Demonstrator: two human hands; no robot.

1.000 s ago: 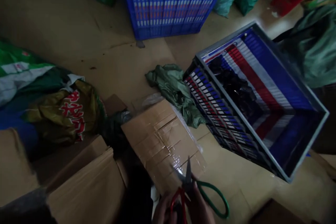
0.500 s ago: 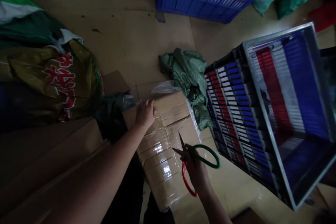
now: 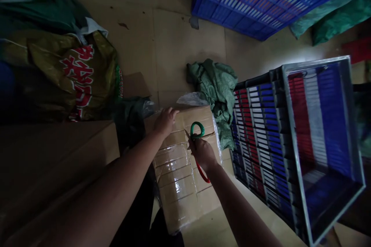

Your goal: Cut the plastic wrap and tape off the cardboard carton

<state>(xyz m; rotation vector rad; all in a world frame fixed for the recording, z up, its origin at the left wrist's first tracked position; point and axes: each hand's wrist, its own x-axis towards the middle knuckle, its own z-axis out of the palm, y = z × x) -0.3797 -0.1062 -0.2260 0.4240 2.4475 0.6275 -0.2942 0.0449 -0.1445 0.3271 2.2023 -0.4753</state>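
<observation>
A cardboard box (image 3: 181, 173) wrapped in clear packing tape lies low in the middle of the view. My left hand (image 3: 165, 121) rests flat on its far edge, holding nothing. My right hand (image 3: 201, 151) grips a pair of scissors (image 3: 196, 130) with one green and one red handle loop. The blades point up and left, and their tip is at the box's taped surface near my left hand. My fingers hide most of the blades. A loose piece of clear plastic (image 3: 193, 99) lies at the box's far edge.
A crumpled green woven sack (image 3: 217, 96) touches the box. To the right stands a grey-rimmed crate (image 3: 292, 150) lined with striped woven cloth. A blue plastic crate (image 3: 246, 4) is at the top, a printed yellow-green sack (image 3: 72, 73) at left, and flattened cardboard (image 3: 58, 158) at lower left.
My view has swung, shifting the crates and sacks. My left hand has come onto the box, and the scissors have moved up and left, turned toward the tape.
</observation>
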